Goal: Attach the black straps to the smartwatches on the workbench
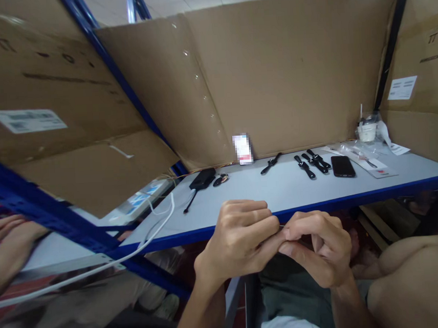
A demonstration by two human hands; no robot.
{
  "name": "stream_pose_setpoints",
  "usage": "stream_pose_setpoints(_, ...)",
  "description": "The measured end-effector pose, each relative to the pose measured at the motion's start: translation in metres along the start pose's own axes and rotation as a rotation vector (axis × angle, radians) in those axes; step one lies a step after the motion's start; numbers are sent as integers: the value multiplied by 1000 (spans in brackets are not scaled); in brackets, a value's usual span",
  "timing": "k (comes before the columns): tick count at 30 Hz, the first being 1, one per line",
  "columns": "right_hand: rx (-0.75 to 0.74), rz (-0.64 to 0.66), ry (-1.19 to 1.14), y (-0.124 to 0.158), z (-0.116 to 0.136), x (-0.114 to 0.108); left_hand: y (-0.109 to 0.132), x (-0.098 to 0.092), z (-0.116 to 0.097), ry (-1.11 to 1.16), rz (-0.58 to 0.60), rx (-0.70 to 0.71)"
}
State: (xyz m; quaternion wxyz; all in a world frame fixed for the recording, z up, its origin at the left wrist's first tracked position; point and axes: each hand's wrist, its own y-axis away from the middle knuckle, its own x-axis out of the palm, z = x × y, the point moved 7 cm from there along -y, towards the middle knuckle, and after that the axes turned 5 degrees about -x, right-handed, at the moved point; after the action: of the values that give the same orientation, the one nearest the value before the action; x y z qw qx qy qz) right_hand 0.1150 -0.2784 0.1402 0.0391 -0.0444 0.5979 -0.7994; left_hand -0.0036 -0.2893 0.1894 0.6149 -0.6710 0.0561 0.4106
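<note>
My left hand (243, 238) is closed in front of the table's blue front edge. Its fingertips meet those of my right hand (315, 247), which is pinched closed. A tiny thin piece shows between the fingertips, too small to name. Beyond my hands, on the grey tabletop (242, 192), lie a single black strap-like item (271, 163) and several more, one of them a black strap-like piece (305, 167) left of a dark phone (343, 167). A black box with a short cable (202, 179) and a small dark round item (220, 179) lie at the left.
A lit phone (243, 149) leans against the cardboard back panel (273, 73). Plastic bags and a white cup (367, 131) stand at the right. A white cable (135, 251) crosses the blue frame at the left. Another person's arm (10, 248) shows far left.
</note>
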Motion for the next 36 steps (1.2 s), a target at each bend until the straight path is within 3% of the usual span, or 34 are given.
stream_pose_setpoints(7, 59, 28, 108, -4, 2, -3, -2, -1, -2, 9, -10, 9)
stream_pose_setpoints(18, 24, 13, 135, -5, 4, -3, 0, 2, 1, -40, 21, -5)
stream_pose_setpoints(23, 1, -18, 230, -3, -2, -7, 5, -2, 19, -51, -10, -92)
stream_pose_setpoints(26, 95, -218, 412, 4, -18, -36, 13, -13, 46, -27, -123, -246)
stream_pose_setpoints(30, 213, -661, 520, 23, -38, -92, 34, -25, 98, -23, -324, -584)
stream_pose_setpoints(33, 184, -856, 391, 28, -46, -115, 39, -10, 133, -52, -313, -626)
stream_pose_setpoints(36, 137, -946, 289, 27, -47, -123, 35, 32, 168, -15, -142, -592)
